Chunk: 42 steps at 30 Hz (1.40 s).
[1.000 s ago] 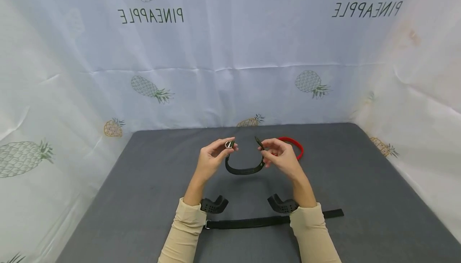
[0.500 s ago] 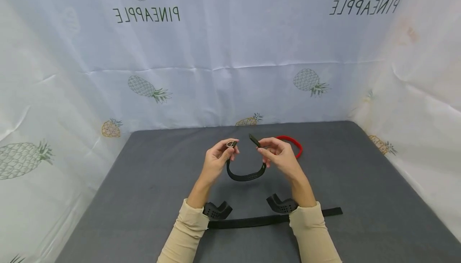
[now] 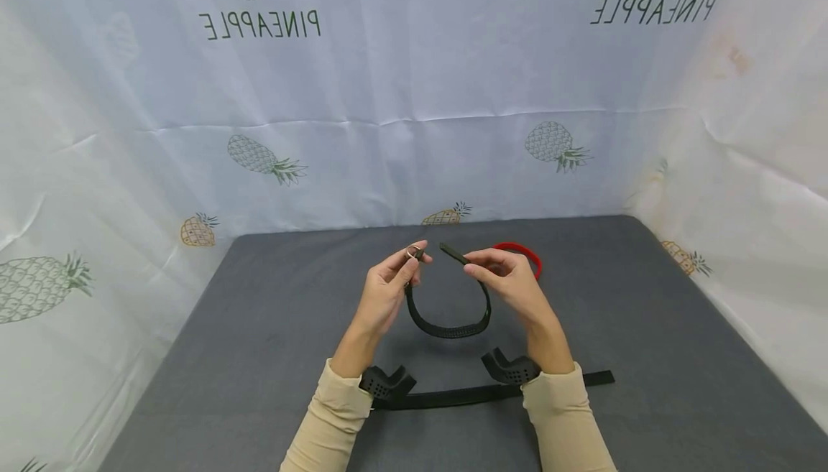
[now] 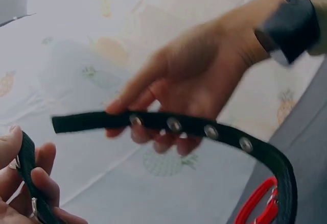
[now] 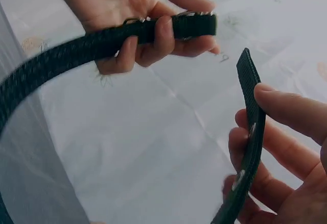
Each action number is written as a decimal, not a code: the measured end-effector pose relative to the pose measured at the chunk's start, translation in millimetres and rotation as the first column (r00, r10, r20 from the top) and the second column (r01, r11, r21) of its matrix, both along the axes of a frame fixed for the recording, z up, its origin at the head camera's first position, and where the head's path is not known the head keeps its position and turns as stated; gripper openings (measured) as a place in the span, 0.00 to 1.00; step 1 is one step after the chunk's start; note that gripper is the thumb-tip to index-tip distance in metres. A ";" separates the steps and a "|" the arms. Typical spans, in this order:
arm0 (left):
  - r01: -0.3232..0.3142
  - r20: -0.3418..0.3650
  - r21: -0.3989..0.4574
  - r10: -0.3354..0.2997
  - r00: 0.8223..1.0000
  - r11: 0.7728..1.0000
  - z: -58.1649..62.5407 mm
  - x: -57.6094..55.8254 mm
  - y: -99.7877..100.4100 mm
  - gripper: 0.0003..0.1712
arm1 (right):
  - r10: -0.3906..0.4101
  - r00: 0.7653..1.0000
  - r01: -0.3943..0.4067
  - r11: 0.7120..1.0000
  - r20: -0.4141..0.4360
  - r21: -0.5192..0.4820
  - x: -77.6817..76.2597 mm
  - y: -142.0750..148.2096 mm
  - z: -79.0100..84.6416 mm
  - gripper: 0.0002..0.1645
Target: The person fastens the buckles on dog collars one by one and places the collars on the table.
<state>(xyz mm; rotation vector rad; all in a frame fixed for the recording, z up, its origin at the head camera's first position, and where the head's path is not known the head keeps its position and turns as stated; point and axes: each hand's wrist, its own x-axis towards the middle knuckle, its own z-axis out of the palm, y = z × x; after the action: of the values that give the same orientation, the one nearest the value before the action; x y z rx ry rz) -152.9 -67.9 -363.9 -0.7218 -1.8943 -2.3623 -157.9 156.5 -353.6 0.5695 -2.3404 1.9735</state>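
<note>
A dark collar (image 3: 453, 331) with metal eyelets hangs in a U between the two hands, off the table. My left hand (image 3: 380, 292) pinches its buckle end, where a metal ring (image 3: 414, 251) shows. My right hand (image 3: 512, 281) pinches the strap near its plain tip (image 4: 76, 122), thumb on one side and fingers on the other. Several eyelets (image 4: 174, 124) run along the strap behind that grip in the left wrist view. The tip points toward the buckle end (image 5: 196, 25), with a gap between them. In the right wrist view, the left fingers partly cover the buckle.
Behind the right hand lies a red collar-like loop (image 3: 525, 251) with metal fittings, partly hidden. A dark flat strap (image 3: 453, 398) lies across the grey table (image 3: 259, 357) under the forearms. Pineapple-print white cloth (image 3: 388, 84) stands behind and at both sides.
The strap's tip now sticks out farther from my right fingers, toward the left hand. The collar's loop hangs wider and lower. My left hand has shifted slightly right, its ring now turned.
</note>
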 end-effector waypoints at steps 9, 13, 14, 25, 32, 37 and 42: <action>-0.168 -0.302 -0.201 0.102 0.948 0.965 1.3 3.0 1.2 0.19 | 0.090 0.995 -0.093 0.994 -0.042 -0.063 9.2 -5.0 10.0 0.10; -0.204 -0.355 -0.233 0.112 0.928 0.951 1.9 4.1 1.1 0.19 | 0.085 0.995 -0.088 0.994 -0.046 -0.058 11.4 -6.5 11.6 0.14; -0.210 -0.365 -0.241 0.112 0.924 0.947 1.9 4.0 1.1 0.19 | 0.086 0.995 -0.089 0.994 -0.048 -0.058 11.8 -6.5 11.7 0.14; -0.269 -0.463 -0.364 0.077 0.883 0.892 7.5 5.5 -6.4 0.16 | 0.105 0.992 -0.109 0.992 -0.067 -0.060 13.4 -6.7 12.8 0.16; -0.279 -0.486 -0.409 0.051 0.872 0.869 9.2 6.2 -9.3 0.16 | 0.119 0.991 -0.122 0.992 -0.057 -0.045 13.0 -7.2 12.3 0.16; -0.256 -0.476 -0.425 0.026 0.879 0.868 10.2 7.1 -9.7 0.16 | 0.131 0.990 -0.134 0.990 -0.060 -0.048 13.2 -8.0 11.7 0.15; -0.231 -0.446 -0.448 0.008 0.895 0.864 11.4 9.3 -9.9 0.15 | 0.153 0.986 -0.156 0.987 -0.063 -0.044 13.6 -9.3 12.0 0.13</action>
<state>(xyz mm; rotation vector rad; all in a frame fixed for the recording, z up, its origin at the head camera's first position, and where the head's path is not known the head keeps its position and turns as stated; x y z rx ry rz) -143.6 -77.8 -352.5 -1.0122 -2.2446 -1.4686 -144.3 147.2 -341.6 0.8177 -2.2700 2.0380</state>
